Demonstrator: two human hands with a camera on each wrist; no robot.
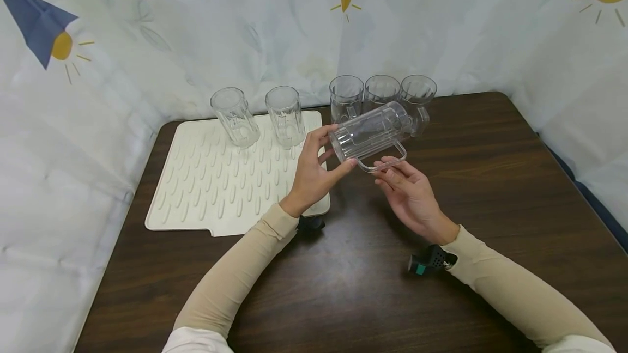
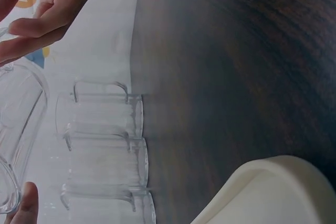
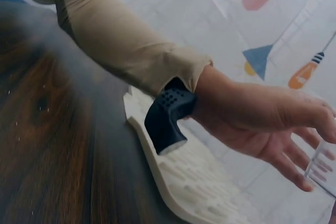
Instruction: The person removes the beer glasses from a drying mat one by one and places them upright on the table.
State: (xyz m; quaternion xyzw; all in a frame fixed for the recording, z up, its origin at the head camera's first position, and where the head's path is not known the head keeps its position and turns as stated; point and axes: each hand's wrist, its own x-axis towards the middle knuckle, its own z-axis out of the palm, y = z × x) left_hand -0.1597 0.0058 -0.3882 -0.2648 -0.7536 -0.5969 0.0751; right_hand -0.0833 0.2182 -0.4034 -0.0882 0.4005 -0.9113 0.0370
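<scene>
A clear glass mug (image 1: 370,131) is held tilted, almost on its side, above the table. My left hand (image 1: 318,172) grips its left end, thumb in front and fingers behind. My right hand (image 1: 411,195) is at the mug's handle (image 1: 401,152), with its fingertips and thumb close about the lower bend; how firmly they pinch is hard to see. In the left wrist view, the right hand (image 2: 50,17) is beside the held mug (image 2: 18,114). The right wrist view shows the left hand's fingers (image 3: 296,174) at the mug's edge (image 3: 321,169).
Two clear mugs (image 1: 236,119) (image 1: 286,117) stand upright on a cream ridged drying mat (image 1: 196,189) at the left. Behind the held mug, three more (image 1: 346,91) (image 1: 382,89) (image 1: 418,91) stand in a row at the dark wooden table's (image 1: 490,178) back edge. A patterned white curtain (image 1: 275,31) hangs behind.
</scene>
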